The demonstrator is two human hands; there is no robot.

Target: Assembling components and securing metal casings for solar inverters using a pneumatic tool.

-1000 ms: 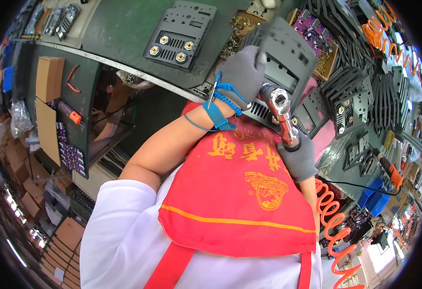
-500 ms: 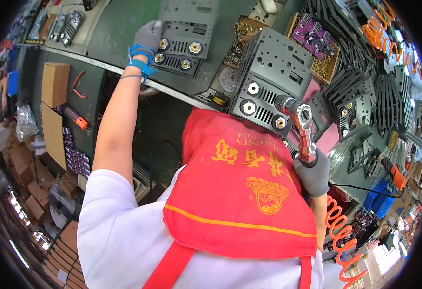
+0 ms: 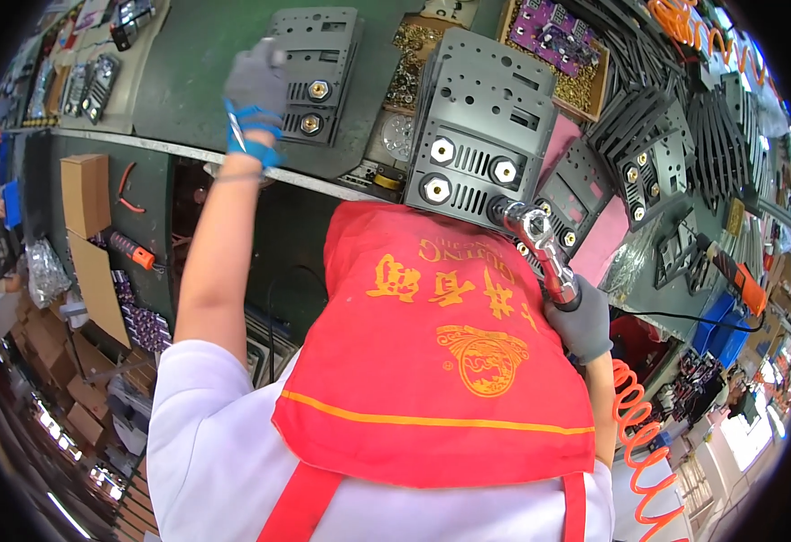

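Around the left fingers spreads a green workbench. Well to their lower left, brown cartons are piled; far lower right of the right fingers, bright light glares.

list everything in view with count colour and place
Metal ratchet wrench: one, silver and black, right hand
Perforated metal panels: two main stacks, dark grey, centre and upper left
Thin metal plates: many, near-black, right
Small brass fittings: many, gold, top centre
Flat circuit board: at least one, purple, over the fittings
Flat sheet: one, pink, right of centre
Spiral hoses: two, orange, top and lower right
Handheld tools: two, orange and dark, far right and left
Tall cardboard box: one, brown, left
Flat benchtop: one, green, upper left
Cloth apron: one, red, person's front
Left hand: one, grey-gloved, by the upper-left stack
Right hand: one, grey-gloved, around the wrench
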